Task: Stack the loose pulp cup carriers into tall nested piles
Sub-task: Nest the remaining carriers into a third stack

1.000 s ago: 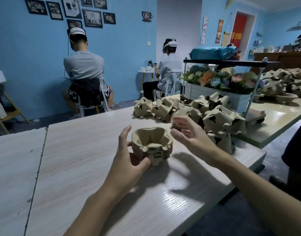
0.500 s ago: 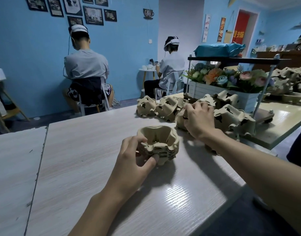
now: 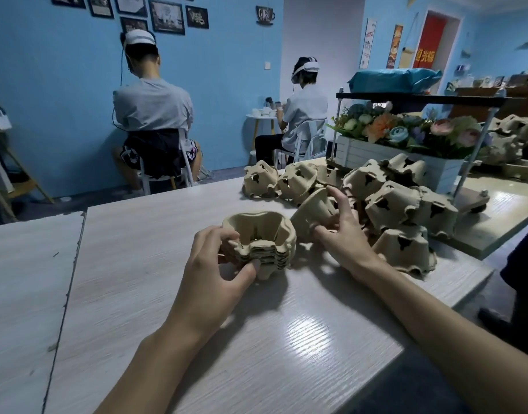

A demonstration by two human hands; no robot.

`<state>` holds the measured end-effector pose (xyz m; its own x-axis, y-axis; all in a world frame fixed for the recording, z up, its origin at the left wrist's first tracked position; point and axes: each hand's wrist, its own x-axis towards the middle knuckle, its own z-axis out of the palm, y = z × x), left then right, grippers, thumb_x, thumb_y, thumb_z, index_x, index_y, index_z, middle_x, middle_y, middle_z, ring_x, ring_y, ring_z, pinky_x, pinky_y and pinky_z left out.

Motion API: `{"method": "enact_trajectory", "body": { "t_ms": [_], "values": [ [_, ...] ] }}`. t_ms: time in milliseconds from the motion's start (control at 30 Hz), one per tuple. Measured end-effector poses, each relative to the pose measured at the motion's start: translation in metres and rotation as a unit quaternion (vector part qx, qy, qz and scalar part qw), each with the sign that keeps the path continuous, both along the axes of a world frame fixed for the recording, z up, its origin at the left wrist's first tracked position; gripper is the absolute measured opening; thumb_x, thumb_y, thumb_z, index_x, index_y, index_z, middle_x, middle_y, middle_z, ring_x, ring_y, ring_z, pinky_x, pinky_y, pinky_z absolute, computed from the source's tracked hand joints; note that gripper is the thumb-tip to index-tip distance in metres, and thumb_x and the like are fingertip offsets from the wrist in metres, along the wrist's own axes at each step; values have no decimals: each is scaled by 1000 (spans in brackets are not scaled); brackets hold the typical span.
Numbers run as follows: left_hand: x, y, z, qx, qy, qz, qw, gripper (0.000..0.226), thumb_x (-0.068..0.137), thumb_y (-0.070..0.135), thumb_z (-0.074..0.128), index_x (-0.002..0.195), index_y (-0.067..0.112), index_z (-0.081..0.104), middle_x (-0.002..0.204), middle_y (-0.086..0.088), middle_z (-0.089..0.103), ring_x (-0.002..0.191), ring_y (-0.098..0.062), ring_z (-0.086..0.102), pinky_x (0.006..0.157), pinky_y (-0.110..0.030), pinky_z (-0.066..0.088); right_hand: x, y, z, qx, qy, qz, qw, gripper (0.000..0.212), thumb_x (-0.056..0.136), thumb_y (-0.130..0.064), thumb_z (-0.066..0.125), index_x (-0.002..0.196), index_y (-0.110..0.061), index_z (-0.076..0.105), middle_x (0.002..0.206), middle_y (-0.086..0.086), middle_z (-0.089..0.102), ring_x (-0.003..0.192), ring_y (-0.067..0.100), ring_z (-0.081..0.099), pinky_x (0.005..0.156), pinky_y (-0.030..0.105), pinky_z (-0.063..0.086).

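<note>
Pulp cup carrier (image 3: pixel 311 216) sat tipped in the right hand (image 3: pixel 343 234), pinched by thumb and fingers, just right of the nested pile (image 3: pixel 259 243) on the table (image 3: pixel 155 294); the left hand (image 3: pixel 215 264) curled round that pile

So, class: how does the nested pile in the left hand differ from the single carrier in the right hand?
The nested pile is several carriers deep; the single carrier is one layer. The pile stands mouth up; the carrier is tipped sideways. The left hand grips the pile, the right hand the carrier. Both are tan moulded pulp.
</note>
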<state>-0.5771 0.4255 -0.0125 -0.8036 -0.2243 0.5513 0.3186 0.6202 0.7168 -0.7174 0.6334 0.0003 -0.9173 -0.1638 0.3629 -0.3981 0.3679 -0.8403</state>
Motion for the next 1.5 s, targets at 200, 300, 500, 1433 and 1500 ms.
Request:
{"method": "enact_trajectory", "body": {
  "t_ms": [200,300,500,1433,1500],
  "values": [
    [0,0,-1,-3,-3,4,1000,40,81,20,81,112,29,58,119,11,51,110,-6,57,90,-4,42,8,7,10,89,23,69,993,82,77,-10,75,138,-48,36,136,2,26,131,19,37,103,21,39],
    [0,0,-1,-2,-4,7,1000,40,81,18,81,111,30,57,119,11,51,110,-5,57,88,-1,41,8,9,11,120,34,37,992,73,73,-33,85,134,-35,46,137,-1,32,127,13,37,107,26,31],
    [0,-1,-2,-6,0,17,1000,41,80,19,81,112,28,58,119,10,52,110,-6,57,91,-10,44,11,18,7,119,58,10,991,55,75,-27,83,123,-23,56,138,3,39,125,8,36,105,17,27],
    [2,1,0,38,-7,-26,999,46,77,18,83,108,33,52,114,10,53,104,-8,61,88,-24,55,49,-9,47,105,390,35,914,8,89,-8,70,94,-11,75,103,-3,69,98,23,54,84,39,48],
    [4,3,0,65,-25,-29,997,58,78,21,83,112,38,41,119,16,52,103,-3,61,87,-24,54,47,-12,43,142,372,75,914,13,87,-7,71,96,-16,75,106,-6,68,101,22,55,86,48,46]
  ]
}}
